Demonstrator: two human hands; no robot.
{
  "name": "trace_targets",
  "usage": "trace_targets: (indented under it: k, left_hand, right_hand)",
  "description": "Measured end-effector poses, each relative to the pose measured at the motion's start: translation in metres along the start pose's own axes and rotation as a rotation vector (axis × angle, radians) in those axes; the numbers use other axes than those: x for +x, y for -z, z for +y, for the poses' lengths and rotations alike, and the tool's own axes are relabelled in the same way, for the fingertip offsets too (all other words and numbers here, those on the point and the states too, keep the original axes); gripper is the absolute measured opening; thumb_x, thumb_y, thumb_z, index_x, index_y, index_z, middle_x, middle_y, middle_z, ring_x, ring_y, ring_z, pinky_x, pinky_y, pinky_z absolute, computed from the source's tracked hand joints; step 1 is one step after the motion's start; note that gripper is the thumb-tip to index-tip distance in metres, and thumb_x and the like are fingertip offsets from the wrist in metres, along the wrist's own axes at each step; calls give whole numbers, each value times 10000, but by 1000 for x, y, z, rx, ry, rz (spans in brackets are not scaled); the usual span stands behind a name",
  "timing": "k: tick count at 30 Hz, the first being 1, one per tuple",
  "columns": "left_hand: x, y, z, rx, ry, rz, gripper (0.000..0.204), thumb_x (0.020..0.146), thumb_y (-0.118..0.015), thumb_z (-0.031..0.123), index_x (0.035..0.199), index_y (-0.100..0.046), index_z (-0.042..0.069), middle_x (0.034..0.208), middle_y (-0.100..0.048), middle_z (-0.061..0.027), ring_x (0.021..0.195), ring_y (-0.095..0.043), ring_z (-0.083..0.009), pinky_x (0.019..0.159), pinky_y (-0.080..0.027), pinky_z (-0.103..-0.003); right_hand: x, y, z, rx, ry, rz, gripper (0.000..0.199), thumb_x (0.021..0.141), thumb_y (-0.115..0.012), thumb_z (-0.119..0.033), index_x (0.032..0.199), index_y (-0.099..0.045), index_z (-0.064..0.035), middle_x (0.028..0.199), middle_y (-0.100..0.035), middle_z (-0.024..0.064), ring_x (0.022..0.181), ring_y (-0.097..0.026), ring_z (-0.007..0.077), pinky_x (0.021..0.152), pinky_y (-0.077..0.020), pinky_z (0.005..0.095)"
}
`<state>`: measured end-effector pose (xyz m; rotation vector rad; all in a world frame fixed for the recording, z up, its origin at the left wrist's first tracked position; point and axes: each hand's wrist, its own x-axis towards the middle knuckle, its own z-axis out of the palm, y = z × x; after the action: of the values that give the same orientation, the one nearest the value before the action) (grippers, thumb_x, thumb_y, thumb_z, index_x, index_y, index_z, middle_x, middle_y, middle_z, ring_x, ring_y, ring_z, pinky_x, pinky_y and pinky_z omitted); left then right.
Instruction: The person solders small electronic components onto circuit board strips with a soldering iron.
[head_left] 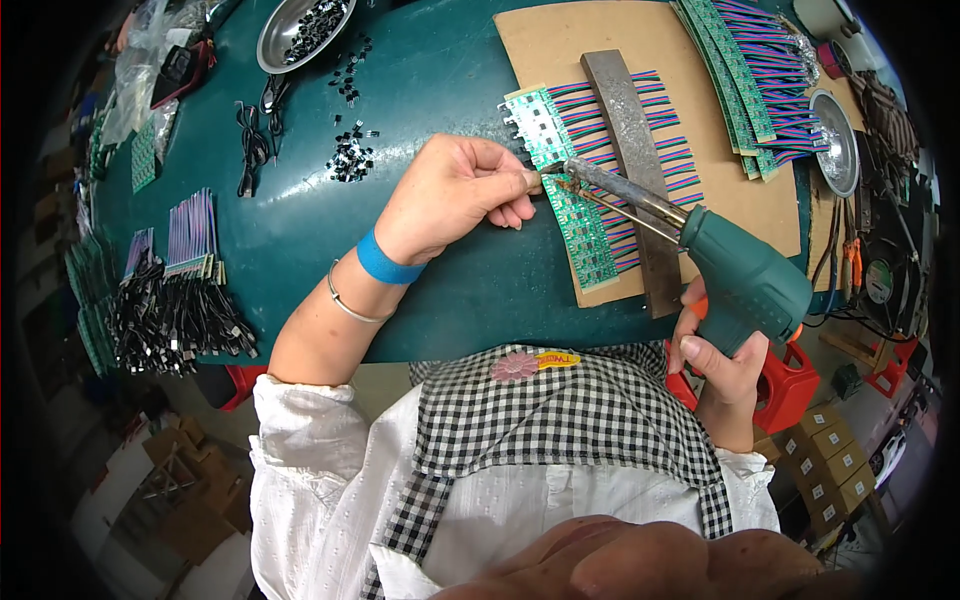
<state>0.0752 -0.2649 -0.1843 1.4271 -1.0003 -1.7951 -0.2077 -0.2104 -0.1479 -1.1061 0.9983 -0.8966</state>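
Observation:
My right hand (725, 368) is wrapped round the handle of a green soldering gun (755, 275). The gun's metal barrel and thin feed tube reach left to the edge of a green circuit board panel (583, 240). There my left hand (460, 190) pinches a tiny part, mostly hidden by the fingertips, against the board's left edge. Small black-and-silver pieces sit along the upper part of that edge. Multicoloured wires (683, 175) run right from the panel, beneath a heavy grey metal bar (635, 165). Panel and bar lie on a brown cardboard sheet (540, 40).
Loose small black parts (350, 155) lie left of centre, below a metal bowl (305, 30) of more. Bundled black cables (185, 310) rest at the left table edge. Wired green boards (725, 85) are stacked at upper right, beside a metal dish (835, 145). A red stool (785, 390) stands below.

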Motion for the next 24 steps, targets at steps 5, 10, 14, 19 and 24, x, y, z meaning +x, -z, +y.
trace_targets:
  k: [5, 10, 14, 19, 24]
  left_hand:
    - [0, 0, 0, -1, -3, -7, 159, 840, -600, 106, 824, -630, -50, 681, -637, -83, 577, -591, -99, 560, -492, -208]
    - [1, -1, -1, 5, -5, -2, 162, 839, -603, 108, 817, -632, -49, 679, -635, -82, 583, -589, -97, 562, -490, -206]
    - [0, -1, 0, -3, -6, 1, 164, 838, -606, 112, 816, -633, -48, 678, -635, -78, 585, -588, -93, 563, -489, -204]
    - [-1, -2, 1, 16, -3, 7, 163, 835, -611, 115, 816, -634, -45, 677, -635, -70, 582, -587, -90, 559, -487, -201]
    - [0, -2, 2, 2, -7, -3, 157, 834, -611, 113, 816, -634, -42, 673, -634, -68, 579, -587, -89, 554, -485, -198]
  right_hand:
    - [-4, 5, 3, 25, -46, -13, 390, 712, -624, -11, 1016, -406, 101, 759, -503, 151, 472, -533, 175, 405, -438, 243]
    - [-5, 3, 0, 21, -70, -11, 306, 715, -617, 0, 938, -416, 61, 695, -504, 134, 465, -524, 175, 418, -433, 246]
    - [-7, 2, -2, 24, -99, 1, 287, 715, -618, 0, 916, -418, 45, 632, -494, 110, 460, -516, 174, 424, -427, 244]
    - [-11, 3, 1, 28, -101, 43, 318, 707, -628, -22, 937, -420, 51, 613, -488, 105, 440, -498, 170, 412, -422, 244]
    - [-7, 8, -5, 139, 22, 94, 484, 702, -631, -58, 1084, -393, 120, 576, -471, 96, 410, -461, 151, 384, -404, 232]
